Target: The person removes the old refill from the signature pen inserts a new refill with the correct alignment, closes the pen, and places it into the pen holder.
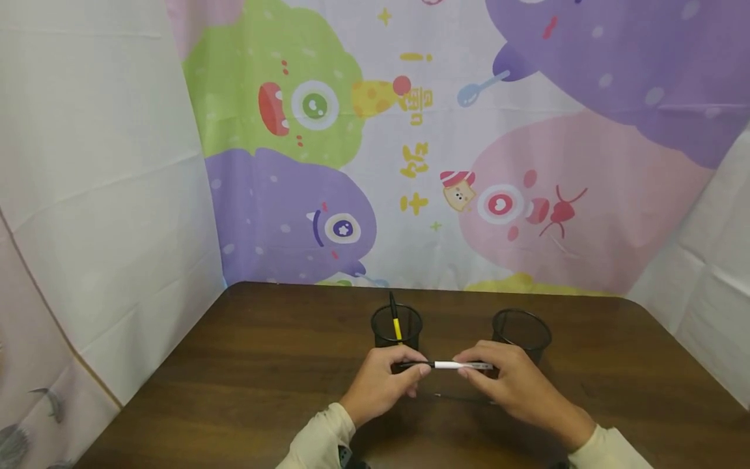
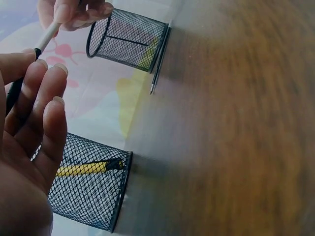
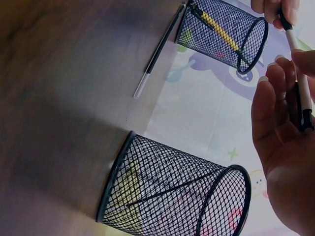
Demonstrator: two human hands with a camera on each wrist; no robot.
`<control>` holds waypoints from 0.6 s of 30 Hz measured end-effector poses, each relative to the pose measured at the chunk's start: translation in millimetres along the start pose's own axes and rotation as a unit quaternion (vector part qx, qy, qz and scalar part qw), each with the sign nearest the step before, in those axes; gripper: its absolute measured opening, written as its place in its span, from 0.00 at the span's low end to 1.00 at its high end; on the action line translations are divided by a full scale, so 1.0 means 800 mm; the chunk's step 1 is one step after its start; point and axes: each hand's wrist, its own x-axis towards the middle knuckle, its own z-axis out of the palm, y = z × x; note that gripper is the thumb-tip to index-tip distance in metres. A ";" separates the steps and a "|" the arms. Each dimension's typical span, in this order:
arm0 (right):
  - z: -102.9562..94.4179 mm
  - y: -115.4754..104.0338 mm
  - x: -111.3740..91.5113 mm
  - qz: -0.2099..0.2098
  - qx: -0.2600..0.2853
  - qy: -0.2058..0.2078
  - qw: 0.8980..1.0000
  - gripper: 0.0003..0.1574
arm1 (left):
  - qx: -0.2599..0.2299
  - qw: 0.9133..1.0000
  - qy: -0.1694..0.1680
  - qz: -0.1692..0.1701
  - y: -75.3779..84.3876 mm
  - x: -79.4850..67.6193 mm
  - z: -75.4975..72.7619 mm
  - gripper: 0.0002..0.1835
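Both hands hold a black-and-white pen [image 1: 446, 365] level between them above the table. At its black end, the left hand [image 1: 383, 378] pinches with thumb and fingers. The right hand [image 1: 512, 378] grips the white end, its thumb and forefinger around the barrel. Below them a thin dark pen refill [image 2: 159, 63] with a metal tip lies on the table. Behind the left hand stands a black mesh pen cup [image 1: 396, 339] with a yellow-and-black pen [image 3: 216, 28] leaning in it. A second mesh cup [image 3: 162, 191] stands behind the right hand; a dark line crosses its mesh.
The dark wooden table [image 1: 263, 365] has rounded far corners. A cloth backdrop with cartoon monsters [image 1: 346, 169] hangs behind its far edge. White cloth walls [image 1: 111, 163] close in the left and right sides.
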 end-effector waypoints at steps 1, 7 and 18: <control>0.000 0.001 0.000 -0.007 -0.001 0.003 1.000 0.16 | 0.000 1.000 0.000 0.000 0.000 0.001 0.000 0.04; -0.001 0.004 0.002 -0.027 0.001 0.011 1.000 0.17 | 0.008 1.000 0.001 -0.002 -0.003 0.002 0.000 0.04; 0.003 -0.001 0.001 -0.021 -0.012 0.006 1.000 0.18 | -0.003 1.000 0.000 0.001 -0.003 0.000 0.000 0.04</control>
